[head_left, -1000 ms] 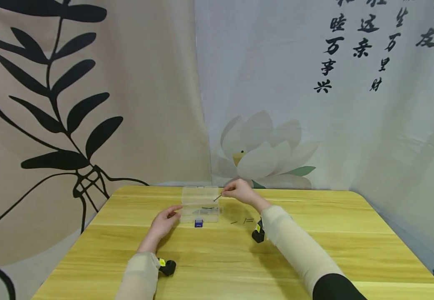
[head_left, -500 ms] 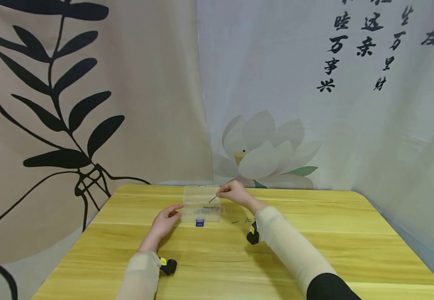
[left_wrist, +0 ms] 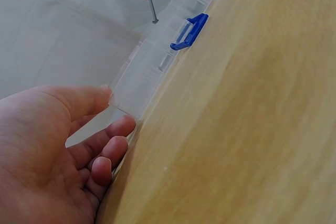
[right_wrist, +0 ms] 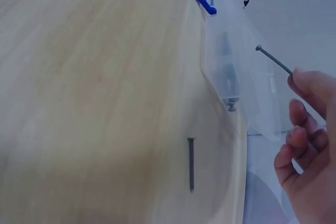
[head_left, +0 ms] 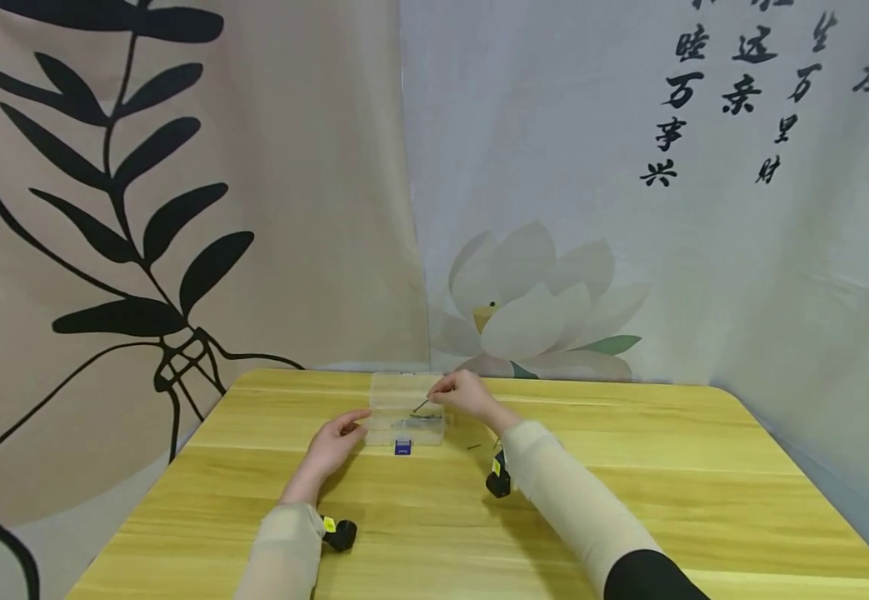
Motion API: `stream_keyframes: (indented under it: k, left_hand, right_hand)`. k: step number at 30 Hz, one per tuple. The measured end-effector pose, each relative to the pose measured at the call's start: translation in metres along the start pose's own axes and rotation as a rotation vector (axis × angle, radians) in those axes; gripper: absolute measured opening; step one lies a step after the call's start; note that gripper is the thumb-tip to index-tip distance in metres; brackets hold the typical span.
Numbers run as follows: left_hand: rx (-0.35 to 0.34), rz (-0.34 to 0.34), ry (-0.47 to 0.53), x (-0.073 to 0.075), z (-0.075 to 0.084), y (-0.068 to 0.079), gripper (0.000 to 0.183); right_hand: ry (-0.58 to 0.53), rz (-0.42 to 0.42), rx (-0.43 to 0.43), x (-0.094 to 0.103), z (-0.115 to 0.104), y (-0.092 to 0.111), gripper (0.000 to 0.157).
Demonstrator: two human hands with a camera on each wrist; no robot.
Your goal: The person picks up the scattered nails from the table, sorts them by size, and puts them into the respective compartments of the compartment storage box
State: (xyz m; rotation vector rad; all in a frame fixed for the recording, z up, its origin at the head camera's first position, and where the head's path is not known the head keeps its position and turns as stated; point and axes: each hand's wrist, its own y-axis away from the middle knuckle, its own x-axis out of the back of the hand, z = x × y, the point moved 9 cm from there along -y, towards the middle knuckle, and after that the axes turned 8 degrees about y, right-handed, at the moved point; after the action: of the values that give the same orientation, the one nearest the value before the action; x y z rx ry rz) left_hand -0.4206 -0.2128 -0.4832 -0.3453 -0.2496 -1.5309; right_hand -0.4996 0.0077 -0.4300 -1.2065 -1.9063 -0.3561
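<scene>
A clear plastic storage box (head_left: 407,388) stands with its lid raised near the table's far edge. My left hand (head_left: 332,444) holds its left end, thumb and a finger at the corners in the left wrist view. Between thumb and fingertips my right hand (head_left: 467,394) pinches a thin dark nail (right_wrist: 275,60). The nail slants down over the box, its flat head lowest. Several nails (right_wrist: 231,104) show through the box wall. On the front of the box hangs a blue latch (left_wrist: 191,32).
One loose nail (right_wrist: 191,165) lies on the wooden table (head_left: 404,533) to the right of the box. Wrist cameras in black housings (head_left: 341,535) sit on both forearms. Behind the far edge hangs a printed curtain (head_left: 314,208).
My right hand has moved left and slightly down, bringing the nail from the box's right side to over its compartments. The left hand keeps its hold on the box.
</scene>
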Motion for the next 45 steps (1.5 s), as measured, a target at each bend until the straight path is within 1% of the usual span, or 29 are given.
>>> stream_keyframes:
  k: [8, 16, 21, 28, 32, 36, 42, 45]
  left_hand:
    - [0.007, 0.007, -0.003, 0.0, -0.001, 0.001, 0.037]
    - [0.002, 0.01, -0.004, -0.001, -0.002, -0.001, 0.037]
    - [-0.003, 0.005, 0.006, -0.001, -0.001, -0.002, 0.037]
    - [0.011, 0.005, 0.019, -0.001, -0.001, -0.001, 0.036]
    - [0.016, -0.001, 0.02, -0.001, -0.001, -0.001, 0.036]
    - [0.014, -0.007, 0.019, -0.003, -0.001, -0.002, 0.036]
    - [0.01, -0.003, 0.012, -0.002, -0.002, -0.003, 0.037]
    - [0.015, -0.002, 0.003, -0.001, -0.001, -0.002, 0.037]
  right_hand:
    - [-0.011, -0.005, 0.009, -0.01, -0.005, 0.001, 0.012]
    - [0.073, -0.015, -0.024, -0.021, -0.006, -0.004, 0.011]
    - [0.08, -0.034, -0.049, -0.028, -0.005, -0.005, 0.01]
    - [0.095, -0.043, -0.039, -0.032, -0.006, -0.005, 0.01]
    - [0.065, -0.031, -0.048, -0.027, -0.002, -0.002, 0.011]
    - [0.01, -0.029, -0.074, -0.019, 0.009, 0.005, 0.013]
    - [0.001, -0.026, -0.06, 0.001, 0.021, 0.026, 0.016]
    - [-0.007, -0.032, -0.087, 0.012, 0.034, 0.038, 0.016]
